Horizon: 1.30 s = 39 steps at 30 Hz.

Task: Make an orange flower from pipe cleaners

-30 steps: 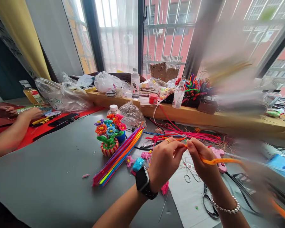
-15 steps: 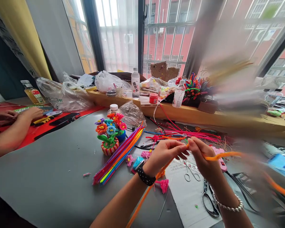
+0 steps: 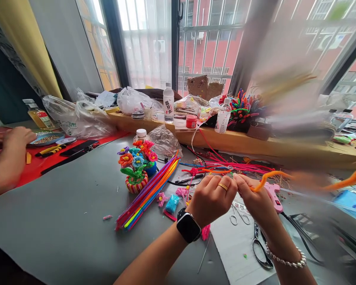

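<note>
Item: orange fuzzy stem [image 3: 271,174], one; held above the surface [image 3: 68,221], toward its far edge and right of its middle. Loose part arches from the right hand [image 3: 253,198] toward the right edge; a blurred orange length beyond may be the same piece.

Hands: right, thumb and fingers pinching the stem. Left hand [image 3: 212,198], knuckles up, fingers curled in to meet the right fingertips, apparently nipping the same stem; its contact is hidden.

Handling (judged): very light; soft pile, likely over thin bendable wire; little slip; not fragile, though repeated sharp folding could weaken it. Best hold: fingertip pinch on either side of the bend, clear of cut ends.

Adjacent: white sheet [image 3: 228,249] below; pink glue gun [image 3: 273,198] just beyond the right hand; stem bundle [image 3: 150,194], leftward, well apart.
</note>
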Available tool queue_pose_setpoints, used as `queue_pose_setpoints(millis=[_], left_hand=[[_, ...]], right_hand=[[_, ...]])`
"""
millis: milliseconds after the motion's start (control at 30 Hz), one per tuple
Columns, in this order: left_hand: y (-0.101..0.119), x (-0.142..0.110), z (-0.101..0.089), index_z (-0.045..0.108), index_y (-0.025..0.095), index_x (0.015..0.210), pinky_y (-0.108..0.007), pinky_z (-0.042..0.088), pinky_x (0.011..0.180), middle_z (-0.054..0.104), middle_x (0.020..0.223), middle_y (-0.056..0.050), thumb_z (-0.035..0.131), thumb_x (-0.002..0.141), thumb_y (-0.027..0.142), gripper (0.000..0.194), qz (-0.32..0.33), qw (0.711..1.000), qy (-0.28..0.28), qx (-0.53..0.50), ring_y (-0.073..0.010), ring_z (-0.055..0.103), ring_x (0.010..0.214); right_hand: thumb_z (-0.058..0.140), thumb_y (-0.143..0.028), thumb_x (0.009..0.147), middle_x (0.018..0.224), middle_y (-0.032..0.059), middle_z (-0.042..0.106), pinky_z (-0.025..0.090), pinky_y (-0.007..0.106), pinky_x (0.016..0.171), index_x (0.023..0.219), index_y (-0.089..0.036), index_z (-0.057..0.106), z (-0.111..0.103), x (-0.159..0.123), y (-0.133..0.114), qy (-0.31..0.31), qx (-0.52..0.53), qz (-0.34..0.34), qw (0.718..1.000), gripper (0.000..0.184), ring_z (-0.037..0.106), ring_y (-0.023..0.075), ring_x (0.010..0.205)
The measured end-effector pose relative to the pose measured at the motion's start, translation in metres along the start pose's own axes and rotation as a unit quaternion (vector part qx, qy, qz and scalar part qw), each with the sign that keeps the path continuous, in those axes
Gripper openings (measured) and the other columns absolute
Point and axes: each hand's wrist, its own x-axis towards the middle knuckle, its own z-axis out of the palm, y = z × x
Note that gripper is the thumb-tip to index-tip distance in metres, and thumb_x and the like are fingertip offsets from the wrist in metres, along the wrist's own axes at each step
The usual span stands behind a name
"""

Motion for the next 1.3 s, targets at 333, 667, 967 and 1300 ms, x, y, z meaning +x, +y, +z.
queue_pose_setpoints(millis=[333,667,967,1300], left_hand=[[-0.002,-0.001,0.000,0.059,0.011,0.087,-0.028,0.040,0.063,0.064,0.077,-0.004,0.046,0.080,0.010,0.015,0.041,0.998,0.036,0.036,-0.0146,0.056,0.066],[-0.002,-0.001,0.005,0.060,0.015,0.085,-0.026,0.040,0.059,0.065,0.074,-0.001,0.048,0.079,0.015,0.012,-0.029,0.997,0.052,-0.056,-0.0128,0.057,0.066],[-0.002,0.003,-0.001,0.061,0.017,0.075,-0.024,0.042,0.065,0.066,0.075,-0.002,0.049,0.080,0.024,0.015,-0.241,0.907,-0.039,-0.344,-0.0129,0.058,0.070],[-0.009,0.011,-0.007,0.057,0.012,0.069,-0.022,0.043,0.057,0.057,0.063,-0.001,0.059,0.071,0.031,0.020,-0.392,0.593,-0.107,-0.695,-0.0100,0.054,0.057]], right_hand=[[0.033,-0.042,0.082,0.053,-0.0022,0.040,0.031,0.025,0.052,0.057,-0.020,0.037,-0.007,0.002,0.002,-0.037,-0.045,-0.029,0.998,0.034,0.038,0.0124,0.053],[0.035,-0.041,0.083,0.054,-0.0031,0.037,0.029,0.023,0.050,0.060,-0.019,0.038,-0.011,0.003,0.002,-0.060,-0.061,-0.070,0.994,0.032,0.036,0.0109,0.052],[0.034,-0.038,0.085,0.053,-0.0045,0.030,0.026,0.022,0.046,0.058,-0.020,0.033,-0.012,0.001,-0.007,-0.058,-0.039,-0.095,0.993,0.032,0.032,0.0090,0.049],[0.034,-0.034,0.086,0.052,-0.0053,0.027,0.024,0.022,0.045,0.057,-0.020,0.029,-0.012,-0.003,-0.011,-0.045,-0.029,-0.133,0.990,0.032,0.029,0.0082,0.047]])
